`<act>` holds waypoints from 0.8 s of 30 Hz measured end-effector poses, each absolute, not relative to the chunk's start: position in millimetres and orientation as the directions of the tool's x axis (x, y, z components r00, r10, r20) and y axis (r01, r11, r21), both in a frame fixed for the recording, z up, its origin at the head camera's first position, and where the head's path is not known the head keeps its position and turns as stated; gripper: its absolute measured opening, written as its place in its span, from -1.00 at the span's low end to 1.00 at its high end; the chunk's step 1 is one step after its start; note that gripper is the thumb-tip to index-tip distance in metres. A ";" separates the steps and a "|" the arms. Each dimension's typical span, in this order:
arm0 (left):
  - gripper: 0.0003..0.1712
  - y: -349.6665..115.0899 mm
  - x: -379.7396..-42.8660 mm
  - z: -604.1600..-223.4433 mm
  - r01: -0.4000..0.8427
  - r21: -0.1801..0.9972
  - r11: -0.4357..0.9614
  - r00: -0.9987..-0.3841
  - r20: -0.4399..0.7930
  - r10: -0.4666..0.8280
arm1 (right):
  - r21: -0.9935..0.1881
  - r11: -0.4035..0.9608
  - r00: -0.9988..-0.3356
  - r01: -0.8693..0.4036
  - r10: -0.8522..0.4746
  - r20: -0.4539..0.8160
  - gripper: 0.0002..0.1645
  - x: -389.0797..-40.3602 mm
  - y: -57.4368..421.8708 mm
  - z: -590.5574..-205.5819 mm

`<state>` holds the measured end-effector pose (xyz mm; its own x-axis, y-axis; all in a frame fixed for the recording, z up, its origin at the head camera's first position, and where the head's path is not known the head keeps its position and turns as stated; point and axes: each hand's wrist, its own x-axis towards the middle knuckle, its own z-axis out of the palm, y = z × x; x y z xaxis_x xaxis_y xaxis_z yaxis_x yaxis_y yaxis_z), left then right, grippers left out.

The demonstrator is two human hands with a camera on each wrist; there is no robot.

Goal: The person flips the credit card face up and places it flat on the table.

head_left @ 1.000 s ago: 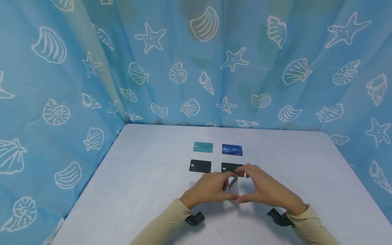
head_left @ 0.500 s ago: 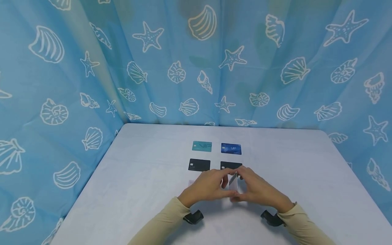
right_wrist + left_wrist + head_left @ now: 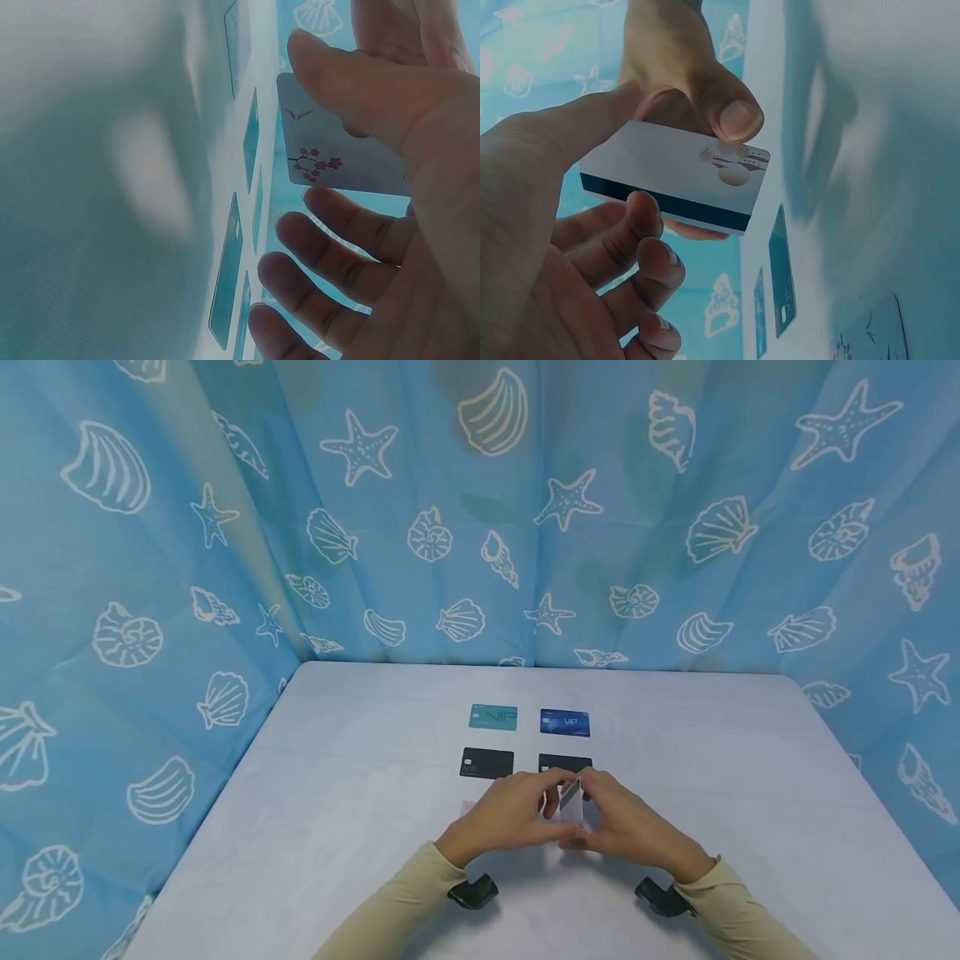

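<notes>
A pale card [image 3: 572, 806] stands on edge between both hands above the white table. Its back, in the left wrist view, carries a dark stripe and a small gold-toned print; in the right wrist view, red blossoms decorate the card's [image 3: 311, 139] front. My left hand [image 3: 510, 814] pinches it by opposite edges between thumb and index finger, the other fingers loosely bent. From the opposite side, my right hand [image 3: 633, 822] grips its other end, thumb at one corner. Beyond the hands lies a black card [image 3: 558, 762], its near part covered by fingers.
Farther back on the table [image 3: 337, 777] lie a teal card [image 3: 493, 717], a blue card [image 3: 565, 722] and another black card [image 3: 487, 763]. A pale pinkish card [image 3: 467, 807] is mostly hidden behind the left hand. A blue seashell curtain [image 3: 450, 568] borders the table.
My right hand has shifted left and closed in on the card, its thumb and fingers now nearer the left hand's. The left hand keeps its hold. The camera view has drifted slightly.
</notes>
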<state>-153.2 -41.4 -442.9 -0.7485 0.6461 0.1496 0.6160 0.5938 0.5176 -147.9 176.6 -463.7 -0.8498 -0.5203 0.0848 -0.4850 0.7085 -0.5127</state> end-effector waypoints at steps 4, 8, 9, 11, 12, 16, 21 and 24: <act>-0.25 -41.7 -152.9 -442.4 0.601 0.528 0.600 -0.757 0.134 0.639 | -0.508 0.714 -0.852 -0.482 -0.518 0.081 -0.14 -148.2 176.4 -465.5; -0.24 -41.7 -152.7 -442.5 0.593 0.528 0.607 -0.762 0.126 0.635 | -0.509 0.719 -0.854 -0.473 -0.516 0.066 -0.12 -148.0 177.0 -466.2; -0.24 -41.9 -152.8 -442.4 0.594 0.528 0.608 -0.762 0.126 0.635 | -0.507 0.720 -0.854 -0.474 -0.516 0.066 -0.12 -147.8 177.3 -465.9; -0.25 -42.2 -153.0 -442.2 0.596 0.523 0.609 -0.762 0.130 0.634 | -0.505 0.722 -0.855 -0.474 -0.515 0.066 -0.13 -147.4 177.9 -464.8; -0.25 -42.5 -153.2 -441.7 0.597 0.519 0.611 -0.763 0.133 0.633 | -0.505 0.722 -0.855 -0.474 -0.514 0.067 -0.14 -147.3 178.2 -464.1; -0.27 -43.5 -154.3 -440.1 0.594 0.515 0.618 -0.767 0.133 0.627 | -0.509 0.720 -0.857 -0.471 -0.511 0.070 -0.16 -147.7 179.0 -461.9; -0.28 -45.1 -155.8 -439.4 0.580 0.531 0.618 -0.774 0.122 0.621 | -0.508 0.717 -0.854 -0.478 -0.514 0.077 -0.14 -148.7 179.6 -461.2; -0.28 -45.8 -156.0 -440.0 0.569 0.539 0.621 -0.779 0.112 0.617 | -0.508 0.714 -0.852 -0.481 -0.518 0.078 -0.18 -149.3 180.3 -461.0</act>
